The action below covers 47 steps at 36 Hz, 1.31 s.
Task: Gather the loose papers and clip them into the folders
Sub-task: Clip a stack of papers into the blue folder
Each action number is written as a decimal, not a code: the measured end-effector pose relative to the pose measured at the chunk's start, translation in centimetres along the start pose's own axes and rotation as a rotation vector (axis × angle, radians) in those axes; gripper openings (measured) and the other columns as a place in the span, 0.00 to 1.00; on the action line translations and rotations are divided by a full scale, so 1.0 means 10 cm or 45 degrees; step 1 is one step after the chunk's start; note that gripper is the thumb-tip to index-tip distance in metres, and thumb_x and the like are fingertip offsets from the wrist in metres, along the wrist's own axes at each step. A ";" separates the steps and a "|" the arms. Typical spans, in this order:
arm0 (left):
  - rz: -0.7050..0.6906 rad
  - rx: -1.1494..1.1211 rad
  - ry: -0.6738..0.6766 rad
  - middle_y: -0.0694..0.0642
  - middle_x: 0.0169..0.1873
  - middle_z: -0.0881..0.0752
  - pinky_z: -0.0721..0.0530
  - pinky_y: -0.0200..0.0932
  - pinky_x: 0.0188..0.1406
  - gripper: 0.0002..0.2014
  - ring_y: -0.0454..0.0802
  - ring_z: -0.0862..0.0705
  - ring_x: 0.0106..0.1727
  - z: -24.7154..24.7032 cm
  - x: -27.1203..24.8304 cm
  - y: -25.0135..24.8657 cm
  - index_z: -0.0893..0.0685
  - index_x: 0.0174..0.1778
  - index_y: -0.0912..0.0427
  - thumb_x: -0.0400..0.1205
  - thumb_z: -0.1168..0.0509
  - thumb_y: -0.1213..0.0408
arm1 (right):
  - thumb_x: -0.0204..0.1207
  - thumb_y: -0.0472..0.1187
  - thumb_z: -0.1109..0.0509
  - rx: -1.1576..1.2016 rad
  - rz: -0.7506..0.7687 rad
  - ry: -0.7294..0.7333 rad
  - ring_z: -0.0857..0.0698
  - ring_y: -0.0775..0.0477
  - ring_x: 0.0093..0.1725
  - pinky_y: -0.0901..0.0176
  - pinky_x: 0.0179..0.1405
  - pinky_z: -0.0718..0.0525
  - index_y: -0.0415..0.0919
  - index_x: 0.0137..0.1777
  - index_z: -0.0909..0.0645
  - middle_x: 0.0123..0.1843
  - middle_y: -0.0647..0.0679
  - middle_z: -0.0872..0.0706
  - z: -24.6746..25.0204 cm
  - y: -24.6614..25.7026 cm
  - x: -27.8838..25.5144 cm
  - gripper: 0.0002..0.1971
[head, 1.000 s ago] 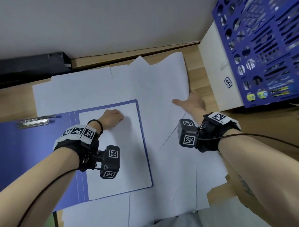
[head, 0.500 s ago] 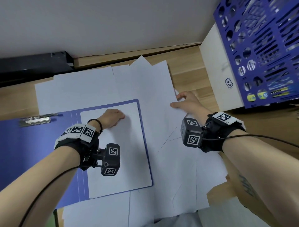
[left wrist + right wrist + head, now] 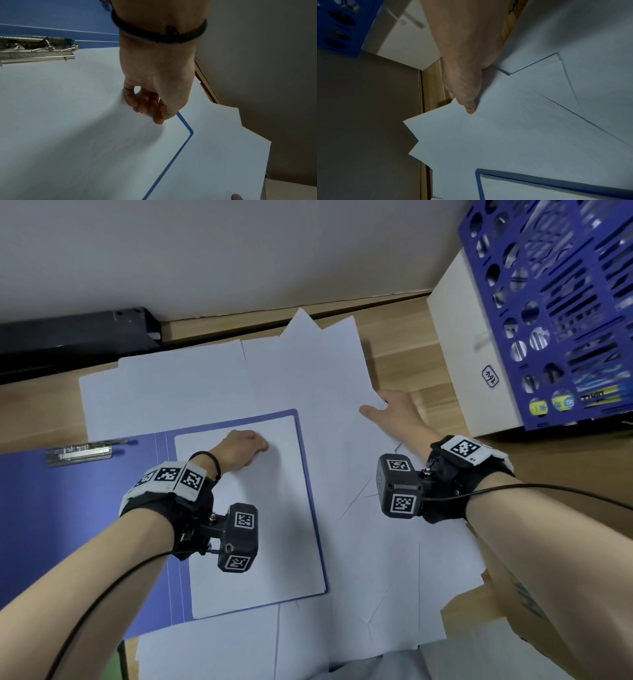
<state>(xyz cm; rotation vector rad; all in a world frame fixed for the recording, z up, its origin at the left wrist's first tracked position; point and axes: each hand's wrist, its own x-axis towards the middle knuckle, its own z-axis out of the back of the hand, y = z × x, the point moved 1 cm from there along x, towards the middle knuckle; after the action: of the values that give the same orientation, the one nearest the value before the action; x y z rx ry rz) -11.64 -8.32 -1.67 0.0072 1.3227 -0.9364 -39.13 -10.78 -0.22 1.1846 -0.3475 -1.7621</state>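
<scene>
The blue folder point(image 3: 85, 508) lies open on the wooden desk point(image 3: 404, 361), its metal clip point(image 3: 80, 453) on the left flap, far edge, holding no paper. 1 white sheet point(image 3: 260, 542) sits on the right flap, inside the blue border. The left hand point(image 3: 241, 449) rests on the far part of that sheet with fingers curled under; the left wrist view shows the fingers point(image 3: 145, 102) bent against the paper, gripping nothing. The right hand point(image 3: 394, 412) pinches the right edge of a loose sheet point(image 3: 308, 378), thumb point(image 3: 469, 105) on top; the fingers beneath are hidden. More loose papers point(image 3: 394, 594) lie fanned around and under the folder. A white box point(image 3: 469, 354) and a blue basket point(image 3: 565, 302) stand at far right.

Judgement: gathering is at an early stage, with many sheets still unstacked. The held sheet should be drawn left over the folder and squared against the sheet already there, the left hand pressing down to prevent slip. Risk: 1 pinched corner may crease or drag the neighbouring sheets.
</scene>
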 end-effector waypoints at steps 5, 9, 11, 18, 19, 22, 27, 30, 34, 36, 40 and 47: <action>-0.003 0.000 -0.024 0.53 0.31 0.26 0.34 0.36 0.28 0.05 0.47 0.30 0.29 -0.02 0.01 -0.01 0.20 0.46 0.61 0.84 0.41 0.66 | 0.81 0.43 0.33 -0.023 -0.002 0.027 0.14 0.43 0.57 0.54 0.57 0.18 0.42 0.60 0.15 0.58 0.47 0.12 0.09 0.04 -0.04 0.12; -0.026 0.029 -0.112 0.53 0.36 0.22 0.31 0.37 0.29 0.05 0.46 0.27 0.33 -0.08 0.03 0.01 0.20 0.43 0.60 0.83 0.40 0.66 | 0.82 0.42 0.34 -0.017 0.051 -0.037 0.21 0.54 0.48 0.64 0.47 0.27 0.45 0.53 0.13 0.48 0.54 0.16 0.10 0.02 -0.10 0.08; -0.044 0.053 -0.128 0.53 0.39 0.21 0.30 0.38 0.31 0.05 0.46 0.26 0.35 -0.11 0.02 0.03 0.21 0.45 0.59 0.83 0.40 0.65 | 0.81 0.43 0.34 -0.030 0.063 -0.091 0.24 0.53 0.42 0.62 0.41 0.28 0.49 0.40 0.16 0.38 0.55 0.20 0.08 0.02 -0.15 0.09; -0.036 0.304 -0.065 0.59 0.58 0.18 0.20 0.48 0.56 0.09 0.58 0.18 0.56 -0.07 -0.16 0.11 0.20 0.56 0.48 0.83 0.41 0.60 | 0.80 0.43 0.35 -0.078 0.040 -0.252 0.29 0.49 0.35 0.60 0.32 0.32 0.49 0.30 0.24 0.28 0.56 0.28 0.25 0.13 -0.48 0.15; -0.035 0.360 -0.052 0.59 0.61 0.19 0.21 0.50 0.62 0.10 0.58 0.18 0.60 -0.05 -0.18 0.14 0.21 0.59 0.46 0.83 0.41 0.59 | 0.81 0.42 0.35 -0.075 0.050 -0.272 0.28 0.50 0.35 0.60 0.31 0.32 0.49 0.33 0.21 0.28 0.57 0.27 0.29 0.16 -0.54 0.13; -0.039 0.396 -0.015 0.58 0.66 0.21 0.23 0.50 0.67 0.15 0.59 0.20 0.65 0.00 -0.28 0.21 0.22 0.66 0.48 0.84 0.42 0.59 | 0.81 0.40 0.36 -0.084 0.114 -0.371 0.32 0.53 0.31 0.66 0.27 0.35 0.47 0.27 0.27 0.27 0.57 0.31 0.41 0.31 -0.73 0.18; -0.132 0.269 0.027 0.61 0.58 0.20 0.23 0.41 0.43 0.16 0.54 0.22 0.53 0.01 -0.50 0.27 0.24 0.69 0.63 0.86 0.43 0.66 | 0.78 0.42 0.36 -0.101 0.209 -0.429 0.37 0.52 0.29 0.59 0.26 0.40 0.48 0.24 0.39 0.27 0.54 0.35 0.40 0.61 -0.97 0.22; -0.186 0.186 0.003 0.59 0.52 0.20 0.27 0.32 0.33 0.16 0.53 0.22 0.50 0.05 -0.62 0.33 0.23 0.69 0.67 0.86 0.44 0.69 | 0.75 0.43 0.38 -0.107 0.330 -0.435 0.39 0.50 0.27 0.59 0.29 0.42 0.46 0.24 0.41 0.25 0.53 0.39 0.32 0.83 -1.13 0.20; -0.239 0.137 -0.029 0.56 0.49 0.20 0.29 0.33 0.31 0.16 0.47 0.23 0.42 0.13 -0.74 0.36 0.23 0.69 0.65 0.86 0.43 0.69 | 0.72 0.47 0.40 -0.195 0.400 -0.488 0.38 0.48 0.29 0.57 0.30 0.39 0.46 0.26 0.37 0.27 0.50 0.37 0.22 1.12 -1.29 0.15; -0.257 0.118 -0.050 0.58 0.54 0.19 0.27 0.35 0.35 0.17 0.49 0.22 0.47 0.17 -0.80 0.35 0.24 0.70 0.64 0.86 0.43 0.68 | 0.72 0.47 0.41 -0.222 0.457 -0.496 0.37 0.49 0.28 0.57 0.30 0.38 0.46 0.27 0.36 0.26 0.51 0.37 0.22 1.29 -1.37 0.14; -0.282 0.087 -0.062 0.60 0.70 0.24 0.26 0.44 0.58 0.21 0.57 0.23 0.67 0.27 -0.93 0.35 0.30 0.75 0.61 0.86 0.40 0.63 | 0.75 0.44 0.38 -0.206 0.617 -0.493 0.38 0.53 0.28 0.60 0.28 0.40 0.41 0.28 0.34 0.26 0.50 0.36 0.22 1.59 -1.55 0.16; -0.493 -0.280 -0.262 0.62 0.76 0.32 0.29 0.61 0.74 0.39 0.64 0.29 0.75 0.58 -1.11 0.37 0.34 0.76 0.61 0.75 0.30 0.44 | 0.78 0.39 0.35 0.115 0.716 -0.395 0.37 0.60 0.25 0.64 0.27 0.38 0.38 0.27 0.33 0.24 0.57 0.34 0.07 1.92 -1.86 0.18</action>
<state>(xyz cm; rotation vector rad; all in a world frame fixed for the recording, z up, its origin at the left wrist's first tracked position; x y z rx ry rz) -4.20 -2.45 7.33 -0.5182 1.2493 -1.0779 -27.75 -5.45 23.39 0.7659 -0.8620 -1.4326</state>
